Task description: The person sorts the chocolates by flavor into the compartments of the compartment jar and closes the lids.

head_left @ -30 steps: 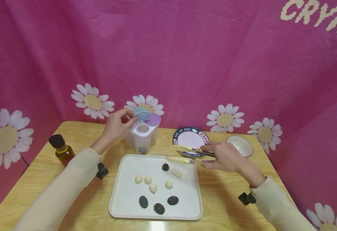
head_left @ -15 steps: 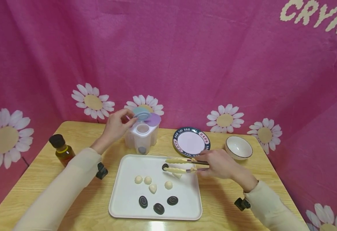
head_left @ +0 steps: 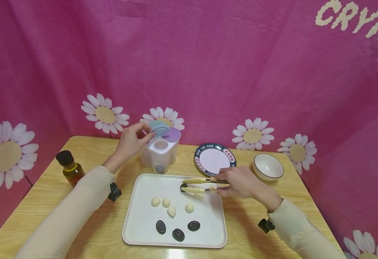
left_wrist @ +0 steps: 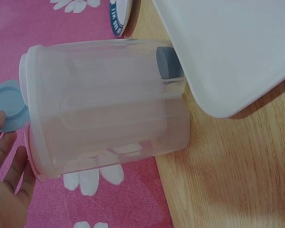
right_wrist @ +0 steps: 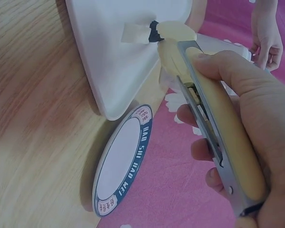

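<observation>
The white tray [head_left: 140, 223] has a translucent container [left_wrist: 104, 104] beyond, towards eleven o'clock. The right hand [head_left: 239, 182] grips parted tongs [head_left: 197, 181]; the left hand [head_left: 132, 139] pinches a blue lid [left_wrist: 8, 102]. Between the tongs' tips, at the tray's one o'clock, is a dark piece [head_left: 183, 187].

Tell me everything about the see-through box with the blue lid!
This box looks like cloudy plastic, with a white top. It stands upright on the table, behind the tray. The left hand holds its raised blue lid, baring a round opening; the purple lid is down. A dark shape shows low at the front.
</observation>
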Motion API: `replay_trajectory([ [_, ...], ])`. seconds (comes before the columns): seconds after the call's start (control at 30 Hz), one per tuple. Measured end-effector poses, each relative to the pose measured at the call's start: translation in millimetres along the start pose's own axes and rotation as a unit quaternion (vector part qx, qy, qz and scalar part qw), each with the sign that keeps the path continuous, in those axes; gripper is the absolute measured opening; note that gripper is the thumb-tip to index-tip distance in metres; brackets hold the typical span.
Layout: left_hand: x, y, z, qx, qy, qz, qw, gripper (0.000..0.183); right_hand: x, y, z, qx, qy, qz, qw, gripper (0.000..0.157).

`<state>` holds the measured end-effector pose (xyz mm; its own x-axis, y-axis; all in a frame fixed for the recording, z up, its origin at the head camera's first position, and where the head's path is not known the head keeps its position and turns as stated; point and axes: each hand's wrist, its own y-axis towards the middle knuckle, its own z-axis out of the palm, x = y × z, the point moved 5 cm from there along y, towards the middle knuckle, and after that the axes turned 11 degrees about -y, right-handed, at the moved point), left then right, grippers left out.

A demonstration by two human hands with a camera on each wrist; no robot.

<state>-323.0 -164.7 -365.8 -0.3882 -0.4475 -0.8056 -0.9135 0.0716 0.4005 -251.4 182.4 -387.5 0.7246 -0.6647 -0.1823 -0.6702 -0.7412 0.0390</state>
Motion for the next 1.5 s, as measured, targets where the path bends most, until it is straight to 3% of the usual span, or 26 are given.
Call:
replay_trajectory([
  [0.4,2.2,0.2,0.2,0.007,-0.002,-0.005,1.0000,0.018,0.3,10.3,8.5,0.014,0.003,0.000,1.000,0.030],
  [0.6,1.4,-1.4,-0.3,0.005,-0.002,-0.007,1.0000,0.019,0.1,10.3,5.2,-0.013,0.005,-0.002,1.000,0.033],
  [1.13,0.9,-0.6,0.7,0.003,0.001,-0.008,1.0000,0.019,-11.2,14.2,-56.2,-0.134,0.026,0.010,0.991,0.046],
  [1.37,1.7,-0.1,0.9,-0.001,0.004,0.002,1.0000,0.018,-15.6,30.6,-75.9,-0.176,0.016,0.001,0.984,0.048],
  [1.5,1.5,-0.2,1.2,0.000,0.003,0.005,1.0000,0.018,-16.1,45.3,-81.7,-0.168,0.020,0.005,0.986,0.049],
])
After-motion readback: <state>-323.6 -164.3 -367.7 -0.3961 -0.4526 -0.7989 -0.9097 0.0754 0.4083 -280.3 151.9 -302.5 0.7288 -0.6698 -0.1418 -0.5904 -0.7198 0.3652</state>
